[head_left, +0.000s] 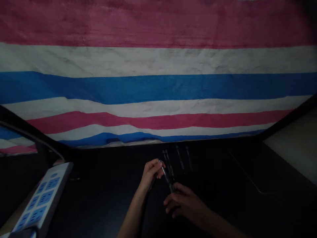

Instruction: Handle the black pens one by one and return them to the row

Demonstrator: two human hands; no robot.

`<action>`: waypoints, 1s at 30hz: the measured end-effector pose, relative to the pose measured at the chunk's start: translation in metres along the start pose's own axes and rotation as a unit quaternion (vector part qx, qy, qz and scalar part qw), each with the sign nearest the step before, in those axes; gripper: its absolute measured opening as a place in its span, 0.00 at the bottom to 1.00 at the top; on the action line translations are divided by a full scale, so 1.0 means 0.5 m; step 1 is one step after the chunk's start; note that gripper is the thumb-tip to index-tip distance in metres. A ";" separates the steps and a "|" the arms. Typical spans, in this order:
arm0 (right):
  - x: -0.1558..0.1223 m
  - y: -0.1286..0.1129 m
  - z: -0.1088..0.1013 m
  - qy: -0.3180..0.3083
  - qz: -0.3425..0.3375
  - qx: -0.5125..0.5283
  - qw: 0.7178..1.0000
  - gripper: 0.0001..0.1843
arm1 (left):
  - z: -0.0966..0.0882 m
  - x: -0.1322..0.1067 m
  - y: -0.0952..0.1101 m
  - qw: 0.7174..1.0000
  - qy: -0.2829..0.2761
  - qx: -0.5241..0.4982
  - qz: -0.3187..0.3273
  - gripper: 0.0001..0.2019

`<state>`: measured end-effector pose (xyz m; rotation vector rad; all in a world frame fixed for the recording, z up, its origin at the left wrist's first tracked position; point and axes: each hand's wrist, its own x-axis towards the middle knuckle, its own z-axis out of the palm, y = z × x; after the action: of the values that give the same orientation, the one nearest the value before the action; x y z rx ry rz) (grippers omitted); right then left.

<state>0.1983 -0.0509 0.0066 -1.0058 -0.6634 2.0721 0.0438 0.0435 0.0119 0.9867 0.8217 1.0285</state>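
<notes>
A slim pen with a pale, shiny upper part and a darker lower part slants between my hands above the dark table. The fingertips of my left hand pinch its upper end. Around its lower end the fingers of my right hand are closed, hiding that tip. Just beyond the pen lie several more slim pens, dim and hard to make out: a pair close to my left fingertips, one pen to the right of them, and another pen farther right.
On the left stands a white power strip with blue-tinted sockets and a plug at its near end. Red, white and blue striped sheeting hangs behind the black table. A thin, dark flat item lies at the right.
</notes>
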 end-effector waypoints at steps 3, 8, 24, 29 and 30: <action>0.000 0.000 -0.001 -0.007 0.004 0.019 1.000 0.23 | 0.002 0.000 0.002 1.000 0.002 0.001 0.001 0.16; 0.000 -0.008 0.003 -0.005 0.002 0.018 1.000 0.21 | 0.002 0.003 0.004 1.000 0.007 0.004 0.001 0.16; -0.001 -0.018 0.008 -0.014 0.031 -0.007 0.999 0.24 | 0.004 0.005 0.004 1.000 0.013 -0.005 -0.003 0.16; -0.002 -0.013 0.003 -0.023 0.007 -0.054 0.998 0.19 | 0.004 0.004 0.003 1.000 0.019 -0.013 0.004 0.17; -0.002 -0.013 0.003 -0.028 0.004 -0.058 0.998 0.18 | 0.003 0.004 0.003 1.000 0.023 -0.017 0.005 0.17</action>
<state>0.1999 -0.0481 0.0125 -1.0200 -0.8175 2.0957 0.0454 0.0453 0.0136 0.9413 0.8347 1.0733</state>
